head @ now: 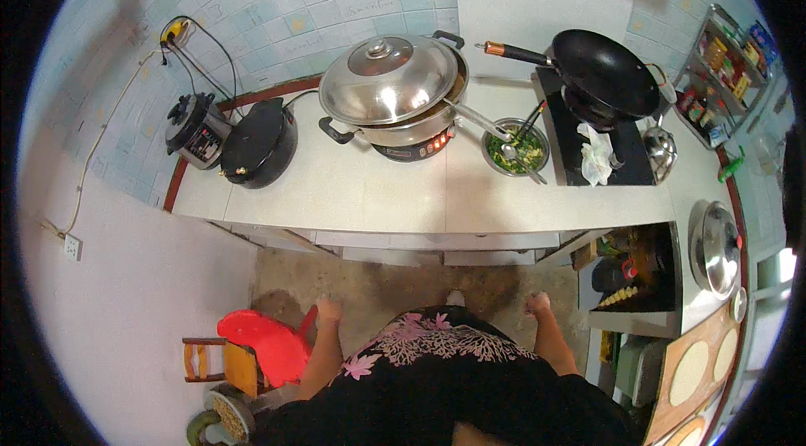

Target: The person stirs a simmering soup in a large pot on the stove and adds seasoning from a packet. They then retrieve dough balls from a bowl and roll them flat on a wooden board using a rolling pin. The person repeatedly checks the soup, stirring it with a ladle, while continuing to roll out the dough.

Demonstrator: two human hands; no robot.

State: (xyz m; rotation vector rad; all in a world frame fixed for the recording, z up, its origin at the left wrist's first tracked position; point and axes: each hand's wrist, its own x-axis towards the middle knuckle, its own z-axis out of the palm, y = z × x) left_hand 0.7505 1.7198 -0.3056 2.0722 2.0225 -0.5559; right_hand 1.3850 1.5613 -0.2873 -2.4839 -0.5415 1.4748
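Observation:
My left hand (329,308) hangs low at my side, near a red plastic bag (271,345); whether it touches the bag is unclear. On the other side, my right hand (537,303) hangs over the floor, fingers loosely curled, with no object visible in it. On the counter (352,200) before me, a steel pot (403,133) sits on a lit induction cooker (412,152). Its domed lid (390,90) lies tilted, with a metal utensil handle (478,118) sticking out beneath. Beside it, a steel bowl (546,150) holds chopped greens (526,159), a spoon (510,152) and chopsticks (532,121).
A black wok (604,74) and crumpled white plastic (596,156) are on the black cooktop (633,162). An electric pressure cooker (204,134) and black appliance (261,147) stand left. Flat dough rounds (688,373) lie on a board (667,383) at right. A wooden chair (241,369) stands left.

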